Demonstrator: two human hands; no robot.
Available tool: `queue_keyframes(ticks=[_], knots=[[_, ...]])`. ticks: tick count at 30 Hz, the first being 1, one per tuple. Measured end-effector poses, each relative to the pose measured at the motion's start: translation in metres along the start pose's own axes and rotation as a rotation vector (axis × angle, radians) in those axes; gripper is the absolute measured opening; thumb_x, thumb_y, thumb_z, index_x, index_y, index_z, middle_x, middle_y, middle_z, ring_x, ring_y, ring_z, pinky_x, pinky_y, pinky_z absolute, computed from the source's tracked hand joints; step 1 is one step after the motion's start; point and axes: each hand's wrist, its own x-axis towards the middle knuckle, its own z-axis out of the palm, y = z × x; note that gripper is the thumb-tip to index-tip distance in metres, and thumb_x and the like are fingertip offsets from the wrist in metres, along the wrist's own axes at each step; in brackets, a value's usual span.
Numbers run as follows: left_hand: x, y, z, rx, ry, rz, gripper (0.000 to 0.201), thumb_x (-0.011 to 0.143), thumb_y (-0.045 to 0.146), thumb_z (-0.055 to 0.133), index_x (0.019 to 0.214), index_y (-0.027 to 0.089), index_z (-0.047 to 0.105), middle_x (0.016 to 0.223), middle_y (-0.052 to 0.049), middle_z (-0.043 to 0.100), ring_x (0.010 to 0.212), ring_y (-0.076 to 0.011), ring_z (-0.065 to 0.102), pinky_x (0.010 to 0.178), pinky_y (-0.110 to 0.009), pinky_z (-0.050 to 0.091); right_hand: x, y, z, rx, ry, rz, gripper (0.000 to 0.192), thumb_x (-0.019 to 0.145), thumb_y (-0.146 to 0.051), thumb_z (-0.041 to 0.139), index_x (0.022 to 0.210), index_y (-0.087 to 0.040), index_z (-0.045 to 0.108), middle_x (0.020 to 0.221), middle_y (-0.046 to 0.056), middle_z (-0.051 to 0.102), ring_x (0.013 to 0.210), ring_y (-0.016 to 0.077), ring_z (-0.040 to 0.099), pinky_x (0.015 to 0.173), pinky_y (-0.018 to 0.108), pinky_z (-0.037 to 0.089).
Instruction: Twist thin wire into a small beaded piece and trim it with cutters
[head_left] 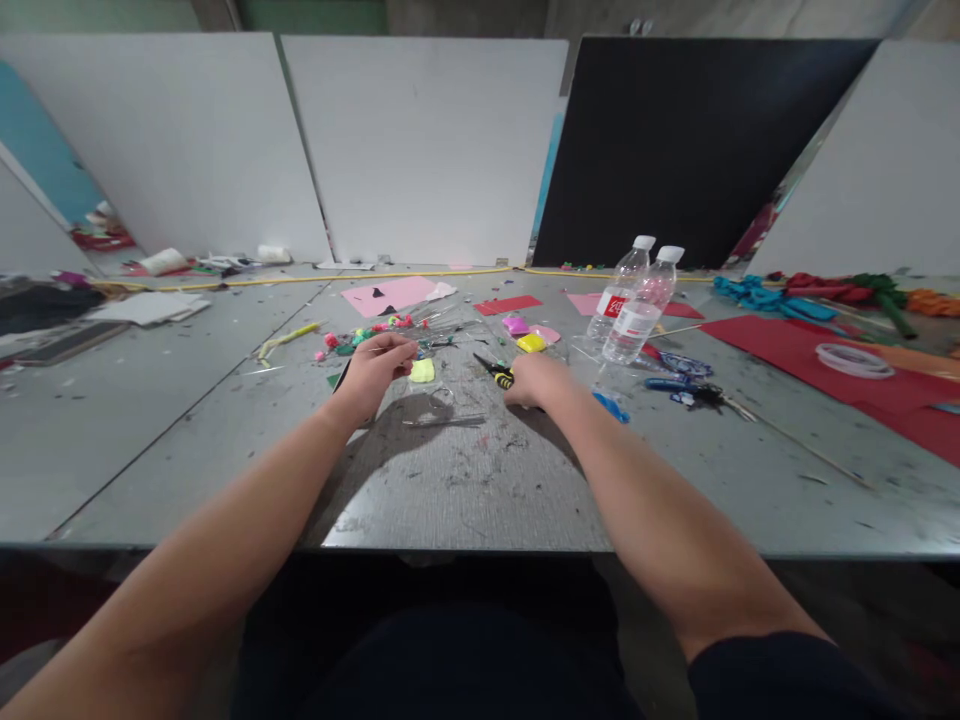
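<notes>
My right hand (538, 383) is closed around the handles of long-nose pliers (495, 373), black with yellow grips, their jaws pointing away to the left just above or on the table. Over to the left, my left hand (377, 372) has its fingers pinched together; whatever lies in the pinch is too fine to make out. A pale yellow piece (422, 371) lies just beyond its fingertips. Between the hands, thin wire-like strips (446, 421) rest on the table. Behind my left hand are small red and green beads or pompoms (375, 333).
Two water bottles (634, 318) stand upright right of centre. Small coloured packets, including a yellow one (531, 343), lie nearby. On the right are blue-handled pliers (670, 384), red sheets (795, 360) and a white ring roll (855, 360). Upright boards (420, 150) line the back.
</notes>
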Motion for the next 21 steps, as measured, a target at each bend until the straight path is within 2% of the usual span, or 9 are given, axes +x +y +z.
queue_keyframes(ticks=[7, 10, 11, 15, 18, 21], knots=[[0.000, 0.004, 0.000, -0.074, 0.024, -0.014, 0.028, 0.062, 0.034, 0.086, 0.068, 0.019, 0.062, 0.065, 0.003, 0.058, 0.058, -0.0085, 0.051, 0.057, -0.024, 0.045, 0.000, -0.012, -0.004, 0.140, 0.236, 0.061, 0.014, 0.074, -0.030, 0.075, 0.070, -0.018, 0.070, 0.071, 0.014, 0.070, 0.075, 0.0274, 0.068, 0.062, 0.031, 0.043], [-0.001, 0.005, 0.001, -0.146, 0.018, -0.023, 0.027, 0.064, 0.032, 0.086, 0.069, 0.019, 0.062, 0.066, 0.003, 0.059, 0.059, -0.0083, 0.053, 0.057, -0.022, 0.045, -0.010, -0.025, -0.006, 0.326, 0.375, -0.013, 0.015, 0.079, -0.030, 0.067, 0.070, -0.018, 0.067, 0.071, 0.010, 0.071, 0.074, 0.0234, 0.067, 0.060, 0.028, 0.042], [-0.002, 0.006, 0.001, -0.169, 0.012, -0.025, 0.026, 0.066, 0.032, 0.085, 0.070, 0.020, 0.063, 0.068, 0.002, 0.060, 0.061, -0.0086, 0.054, 0.057, -0.022, 0.046, -0.014, -0.031, -0.006, 0.410, 0.369, -0.062, 0.015, 0.080, -0.030, 0.065, 0.070, -0.019, 0.066, 0.070, 0.008, 0.071, 0.073, 0.0221, 0.068, 0.060, 0.028, 0.043], [-0.001, 0.007, 0.001, -0.247, 0.036, -0.059, 0.024, 0.070, 0.032, 0.084, 0.078, 0.020, 0.065, 0.082, 0.000, 0.068, 0.073, -0.0107, 0.062, 0.062, -0.023, 0.050, -0.031, -0.054, 0.000, 0.775, 0.207, -0.187, 0.016, 0.086, -0.027, 0.061, 0.072, -0.019, 0.064, 0.070, 0.006, 0.073, 0.066, 0.0197, 0.070, 0.061, 0.028, 0.050], [-0.001, 0.008, 0.001, -0.283, 0.050, -0.063, 0.026, 0.070, 0.033, 0.085, 0.080, 0.019, 0.065, 0.089, -0.002, 0.073, 0.079, -0.0125, 0.067, 0.070, -0.026, 0.054, -0.034, -0.064, 0.008, 0.922, 0.151, -0.220, 0.016, 0.086, -0.026, 0.062, 0.072, -0.019, 0.062, 0.070, 0.007, 0.074, 0.068, 0.0217, 0.073, 0.062, 0.030, 0.054], [0.002, 0.006, 0.002, -0.323, 0.045, -0.030, 0.028, 0.066, 0.031, 0.088, 0.078, 0.018, 0.066, 0.088, -0.003, 0.075, 0.080, -0.0122, 0.069, 0.079, -0.029, 0.056, -0.027, -0.062, 0.017, 0.970, 0.170, -0.251, 0.014, 0.085, -0.026, 0.063, 0.073, -0.020, 0.062, 0.070, 0.006, 0.074, 0.070, 0.0222, 0.074, 0.063, 0.030, 0.055]])
